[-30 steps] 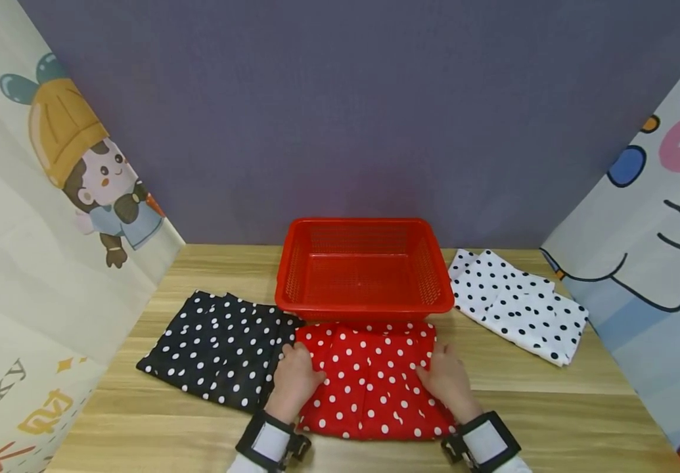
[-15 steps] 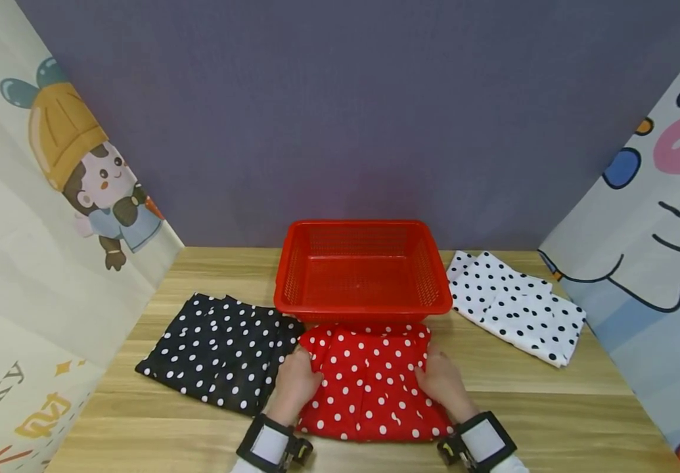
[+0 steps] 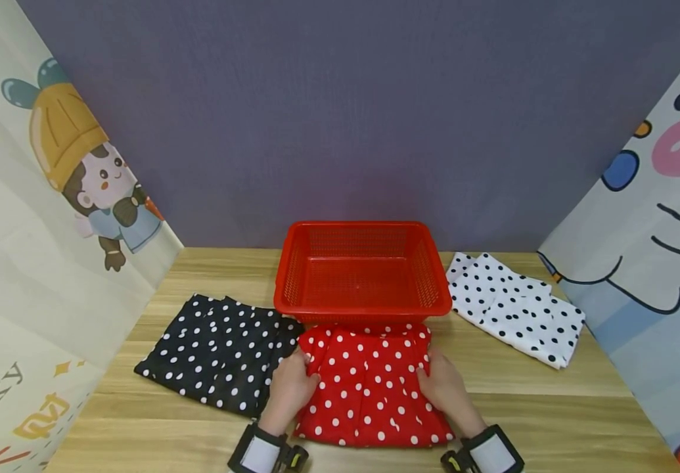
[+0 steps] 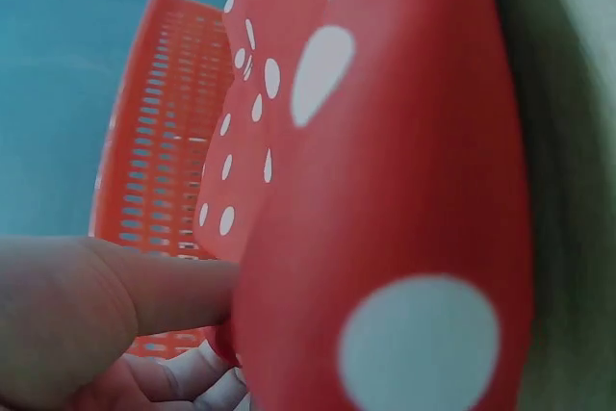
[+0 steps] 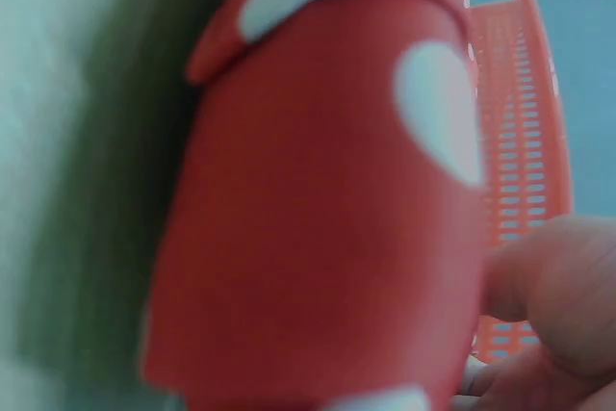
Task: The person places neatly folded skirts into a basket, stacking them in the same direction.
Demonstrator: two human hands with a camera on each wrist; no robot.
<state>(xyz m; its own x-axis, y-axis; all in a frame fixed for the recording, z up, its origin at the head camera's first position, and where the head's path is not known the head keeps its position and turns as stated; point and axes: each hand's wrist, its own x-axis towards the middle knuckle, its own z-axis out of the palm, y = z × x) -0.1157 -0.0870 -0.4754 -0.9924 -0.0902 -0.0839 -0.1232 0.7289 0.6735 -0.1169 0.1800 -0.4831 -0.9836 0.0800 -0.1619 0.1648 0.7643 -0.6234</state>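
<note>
Left hand (image 3: 288, 387) grips the left edge of the red polka-dot cloth (image 3: 369, 387), thumb on top and fingers curled under the fold. Right hand (image 3: 443, 384) grips the right edge the same way. In the left wrist view the thumb (image 4: 144, 286) presses against the fabric, and the cloth looks raised a little at both sides. The cloth sits at the near edge of the tabletop (image 3: 552, 407), centred, its far edge touching the red basket (image 3: 363, 272). The basket stands mid-table toward the far edge. Black polka-dot cloth (image 3: 218, 351) lies flat toward the left edge, touching the red one. White polka-dot cloth (image 3: 514, 305) lies toward the far right corner, just beside the basket.
</note>
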